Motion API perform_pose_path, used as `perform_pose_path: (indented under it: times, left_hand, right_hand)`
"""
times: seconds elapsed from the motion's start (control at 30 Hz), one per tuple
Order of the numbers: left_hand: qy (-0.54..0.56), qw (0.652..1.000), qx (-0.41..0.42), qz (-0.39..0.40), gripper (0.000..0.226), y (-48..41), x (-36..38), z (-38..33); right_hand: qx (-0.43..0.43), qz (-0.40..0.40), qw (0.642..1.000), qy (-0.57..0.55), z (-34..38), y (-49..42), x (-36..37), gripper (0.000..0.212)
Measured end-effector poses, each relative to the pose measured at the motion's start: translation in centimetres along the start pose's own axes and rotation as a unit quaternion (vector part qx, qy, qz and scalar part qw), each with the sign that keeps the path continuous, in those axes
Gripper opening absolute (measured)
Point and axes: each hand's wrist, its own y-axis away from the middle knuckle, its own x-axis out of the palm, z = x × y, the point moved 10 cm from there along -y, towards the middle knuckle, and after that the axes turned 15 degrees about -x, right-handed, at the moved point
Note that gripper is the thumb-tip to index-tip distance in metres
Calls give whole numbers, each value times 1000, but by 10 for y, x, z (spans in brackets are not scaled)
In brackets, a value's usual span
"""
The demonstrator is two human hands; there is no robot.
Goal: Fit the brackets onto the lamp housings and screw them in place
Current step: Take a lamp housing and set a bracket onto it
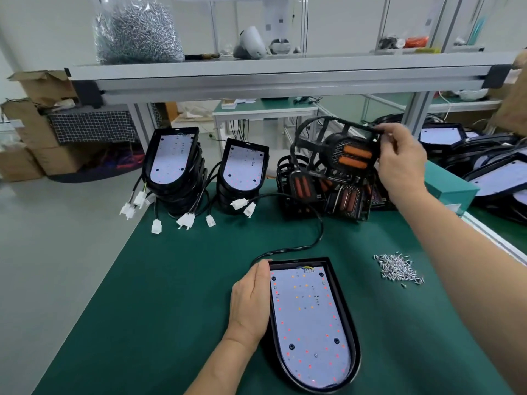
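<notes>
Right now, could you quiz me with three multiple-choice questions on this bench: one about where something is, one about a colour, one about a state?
1. Where is the loose pile of screws?
A) on the mat, to the right of the near housing
B) inside the near housing
C) on the floor

2. What colour is the mat?
A) blue
B) green
C) grey

3. How does the near housing lie?
A) with a bracket screwed onto it
B) face down
C) light board facing up, nothing fitted over it

Answers:
1 A: the screws lie heaped on the mat, apart from the housing's right side.
2 B: the cloth under everything is dark green.
3 C: the white board with its red dots is fully exposed.
</notes>
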Motion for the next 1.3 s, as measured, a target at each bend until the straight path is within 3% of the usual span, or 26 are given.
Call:
perform_pose_path:
  times: [0.17,0.37,0.53,0.63,0.73,0.9,1.13,1.3]
  left_hand:
    - [4,1000,-5,-1,44,0,0,-1]
    - [6,1000,-11,-12,52,-4,-1,5]
    - [22,1000,-7,-7,47,-9,-1,9]
    - [27,999,-18,-2,44,-11,-1,13]
    - [26,999,-25,-3,45,-11,-2,16]
    - [17,1000,-14,-13,47,-9,-3,11]
    - [12,999,-32,0,57,-5,-1,9]
    - [-7,1000,24,19,57,0,3,-2]
  right_hand:
    - [-90,117,986,-80,68,19,8,8]
    - [-152,339,917,-142,116,86,57,12]
    - [-262,445,847,-125,152,146,93,11]
    - [-280,482,822,-115,153,171,109,11]
    - [-269,492,818,-126,149,181,115,11]
    - [-233,463,845,-130,135,178,116,8]
    - [-269,413,864,-106,130,186,112,12]
    - [-280,378,878,-89,124,189,108,13]
